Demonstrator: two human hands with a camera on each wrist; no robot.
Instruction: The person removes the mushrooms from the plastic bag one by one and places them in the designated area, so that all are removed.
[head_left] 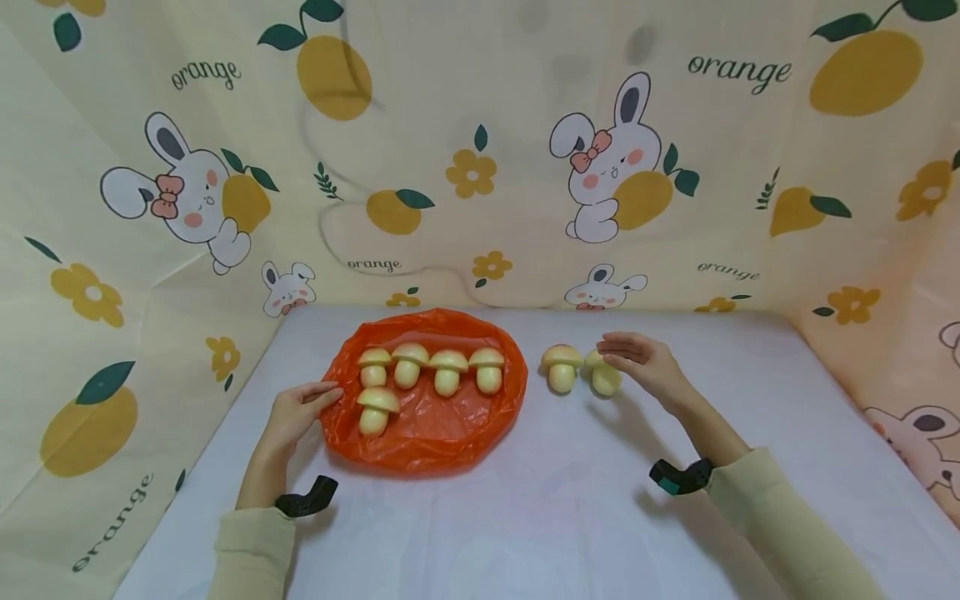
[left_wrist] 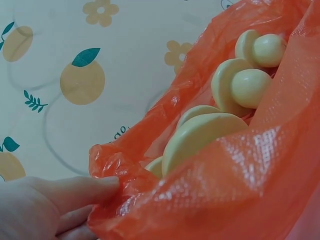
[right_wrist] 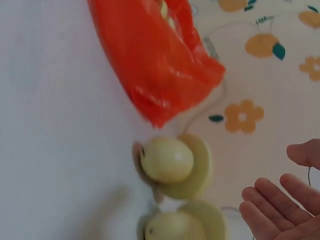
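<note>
An orange-red plastic bag (head_left: pixel 438 446) lies with its mouth spread wide, and several smooth pale-yellow toy mushrooms (head_left: pixel 447 372) rest inside. My left hand (head_left: pixel 296 414) pinches the bag's left rim, thumb on top in the left wrist view, with other fingers partly hidden by the plastic. To the right of the bag stand two more mushrooms, a nearer one (head_left: pixel 561 369) and another (head_left: pixel 602 374) partly covered by my right hand (head_left: pixel 651 367). That hand hovers over the second mushroom with straight fingers and nothing in its palm, as the right wrist view shows its fingers (right_wrist: pixel 277 207) extended.
Everything lies on a white tabletop (head_left: pixel 540 517). Behind and at both sides hangs a cream cloth (head_left: pixel 435 108) printed with rabbits, oranges and flowers. A black wrist camera (head_left: pixel 307 497) sits on the left wrist, and another camera (head_left: pixel 678 477) on the right.
</note>
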